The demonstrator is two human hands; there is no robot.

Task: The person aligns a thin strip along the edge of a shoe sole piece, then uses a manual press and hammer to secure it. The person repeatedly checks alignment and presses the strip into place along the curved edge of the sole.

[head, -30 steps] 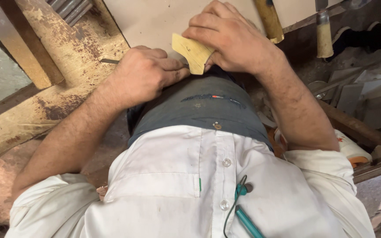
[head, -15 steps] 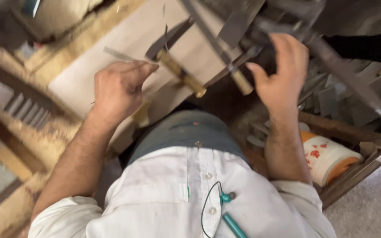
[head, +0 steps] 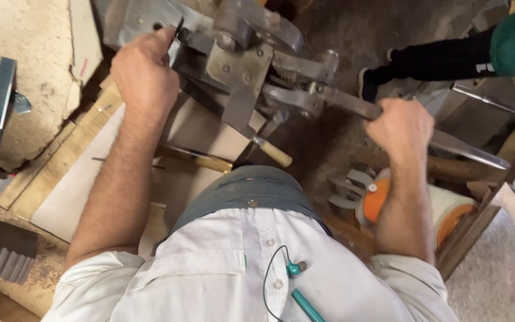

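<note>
Grey, worn metal lever machine [head: 251, 65]: left hand [head: 144, 71] clasps its plate edge, right hand [head: 402, 126] fists its long lever [head: 353, 106].

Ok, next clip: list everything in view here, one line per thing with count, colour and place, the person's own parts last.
Metal lever machine: one, grey, top centre.
Lever bar: one, grey steel, runs right from the machine.
Wooden-handled tools: two, tan handles, below the machine.
Flat boards: several, pale, left, under the forearm.
Orange-and-white container: one, lower right.
Dark sleeve with green cloth: one, another person's, top right.
White shirt: one, bottom centre.
Teal pen: one, at the shirt front.
Left hand: one, grips the machine's left end.
Right hand: one, closed on the lever bar.
</note>
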